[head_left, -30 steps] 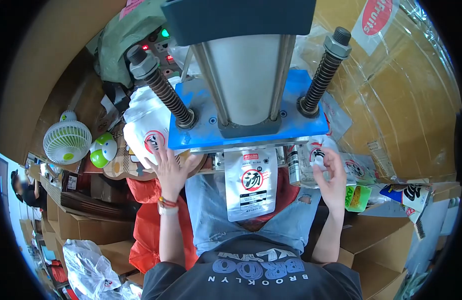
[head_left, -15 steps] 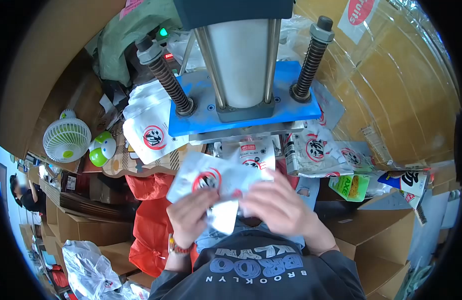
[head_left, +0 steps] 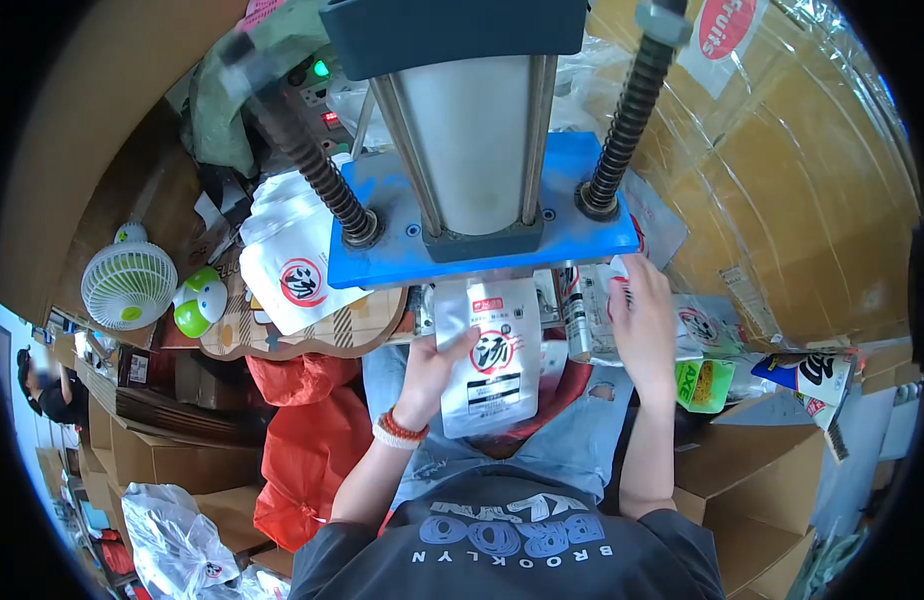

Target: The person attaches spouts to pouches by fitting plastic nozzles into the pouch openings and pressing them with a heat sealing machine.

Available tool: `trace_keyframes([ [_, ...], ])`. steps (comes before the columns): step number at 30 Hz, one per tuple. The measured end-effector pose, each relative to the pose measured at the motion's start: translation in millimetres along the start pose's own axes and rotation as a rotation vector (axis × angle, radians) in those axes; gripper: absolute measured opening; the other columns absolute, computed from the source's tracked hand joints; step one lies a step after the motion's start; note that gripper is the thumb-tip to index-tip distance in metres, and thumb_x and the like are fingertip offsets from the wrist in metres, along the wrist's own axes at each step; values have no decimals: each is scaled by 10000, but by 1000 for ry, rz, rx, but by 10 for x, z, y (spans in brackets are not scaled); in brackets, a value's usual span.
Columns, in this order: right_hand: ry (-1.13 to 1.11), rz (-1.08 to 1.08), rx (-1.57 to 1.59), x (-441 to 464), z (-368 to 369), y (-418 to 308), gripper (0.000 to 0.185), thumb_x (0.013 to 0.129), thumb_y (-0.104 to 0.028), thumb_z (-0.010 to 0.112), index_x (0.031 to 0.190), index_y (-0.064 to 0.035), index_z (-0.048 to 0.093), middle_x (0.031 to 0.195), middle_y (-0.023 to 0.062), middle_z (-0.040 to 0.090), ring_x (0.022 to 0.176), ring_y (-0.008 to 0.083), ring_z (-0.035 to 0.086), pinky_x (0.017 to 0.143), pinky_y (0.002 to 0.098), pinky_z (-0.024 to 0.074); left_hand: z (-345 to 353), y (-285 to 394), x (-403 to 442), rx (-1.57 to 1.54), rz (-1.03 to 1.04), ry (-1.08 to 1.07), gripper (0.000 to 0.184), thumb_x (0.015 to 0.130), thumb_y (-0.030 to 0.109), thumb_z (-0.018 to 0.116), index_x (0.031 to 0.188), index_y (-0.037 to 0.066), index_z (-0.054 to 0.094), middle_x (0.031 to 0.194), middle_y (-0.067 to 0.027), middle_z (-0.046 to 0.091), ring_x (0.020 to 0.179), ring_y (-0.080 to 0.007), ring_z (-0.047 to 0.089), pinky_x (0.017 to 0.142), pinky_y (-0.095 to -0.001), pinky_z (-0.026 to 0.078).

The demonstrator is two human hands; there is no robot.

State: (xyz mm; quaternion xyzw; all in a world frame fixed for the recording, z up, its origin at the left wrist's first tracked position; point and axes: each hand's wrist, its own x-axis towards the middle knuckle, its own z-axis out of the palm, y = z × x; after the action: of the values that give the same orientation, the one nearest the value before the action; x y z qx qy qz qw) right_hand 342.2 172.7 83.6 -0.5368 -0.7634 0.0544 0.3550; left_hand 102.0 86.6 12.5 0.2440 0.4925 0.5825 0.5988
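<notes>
Shirt: the dark shirt (head_left: 512, 545) with BROOKLYN lettering is filling the near edge, with jeans (head_left: 437, 460) showing just beyond it.
Red bag: the red bag (head_left: 307, 455) is hanging to the left of the jeans.
Open box: a cardboard box (head_left: 757, 475) is standing open at near right.
Pouch: the silver pouch (head_left: 502, 395) is hanging over the lap in the middle, printed side showing, its far end reaching the near edge of the press (head_left: 482, 240).
Left hand: the left hand (head_left: 432, 375) is grasping the pouch by its left edge, the thumb lying across the front.
Right hand: the right hand (head_left: 644, 325) is reaching over the pouch pile (head_left: 700, 322) on the right, its fingers bending; whether they are gripping one, I cannot tell.
Sponge tub: a green tub (head_left: 717, 388) is sitting right of the right hand.
Table: the wavy-edged table (head_left: 367, 318) is carrying more white pouches (head_left: 292, 255) on the left.
Fan: a small fan (head_left: 130, 285) is standing farther left.
Big box: a large carton (head_left: 792, 190) is rising at far right.
</notes>
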Motion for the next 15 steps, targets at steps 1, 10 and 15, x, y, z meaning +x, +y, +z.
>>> trace_keyframes([
  [1, -4, 5, 7, -19, 257, 232, 279, 895, -63, 597, 1168, -6, 602, 1260, 174, 573, 1156, 376, 527, 1000, 447, 427, -47, -29, 58, -25, -34, -22, 231, 912, 104, 678, 1097, -34, 662, 1021, -104, 712, 864, -144, 688, 766, -285, 553],
  [10, -254, -126, -110, -38, 595, 409, 401, 815, -23, 560, 1211, 21, 517, 1204, 210, 533, 1126, 414, 502, 962, 480, 439, -996, 355, 253, 1678, 684, 774, 699, 892, 487, 630, 1394, 35, 450, 1507, -182, 380, 1375, -371, 373, 1059, -628, 305],
  [15, -330, -166, -170, 29, 723, 585, 383, 799, -23, 599, 1170, 21, 511, 1085, 230, 603, 1053, 408, 560, 892, 460, 482, -1255, 213, -134, 1751, 599, 191, 662, 841, 310, 701, 1425, 123, 449, 1489, -135, 425, 1389, -363, 366, 1118, -504, 305],
])
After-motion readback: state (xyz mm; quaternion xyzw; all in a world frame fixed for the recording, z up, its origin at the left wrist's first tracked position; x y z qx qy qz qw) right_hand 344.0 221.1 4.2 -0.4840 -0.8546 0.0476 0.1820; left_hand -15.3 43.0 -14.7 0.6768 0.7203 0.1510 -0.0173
